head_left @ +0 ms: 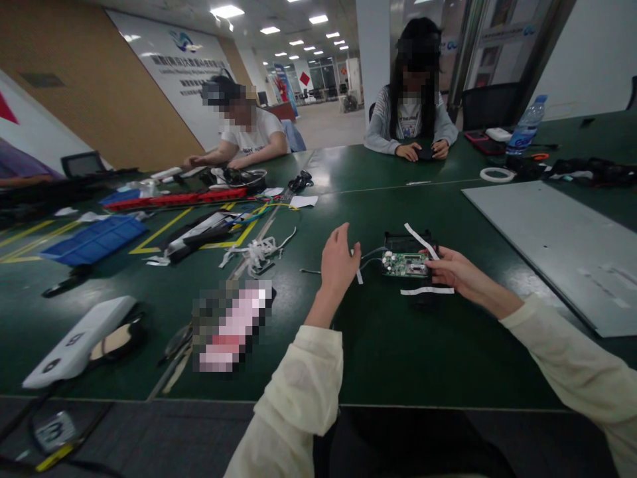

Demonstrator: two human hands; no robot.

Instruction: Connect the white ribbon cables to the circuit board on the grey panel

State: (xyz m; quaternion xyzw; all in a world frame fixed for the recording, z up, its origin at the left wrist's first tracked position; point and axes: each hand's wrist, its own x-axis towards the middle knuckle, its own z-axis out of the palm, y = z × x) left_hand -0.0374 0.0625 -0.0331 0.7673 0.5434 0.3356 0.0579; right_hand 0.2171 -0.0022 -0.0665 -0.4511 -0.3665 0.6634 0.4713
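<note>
We have the green circuit board (404,264) clamped at its right end by our right hand (455,271), so it extends leftward from that grip; our left hand (339,262), thumb and fingers apart, is just left of it.

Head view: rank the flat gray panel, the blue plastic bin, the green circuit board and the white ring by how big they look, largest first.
1. Flat gray panel
2. Blue plastic bin
3. Green circuit board, partly covered by fingers
4. White ring, farther off, so only its apparent size counts
</note>
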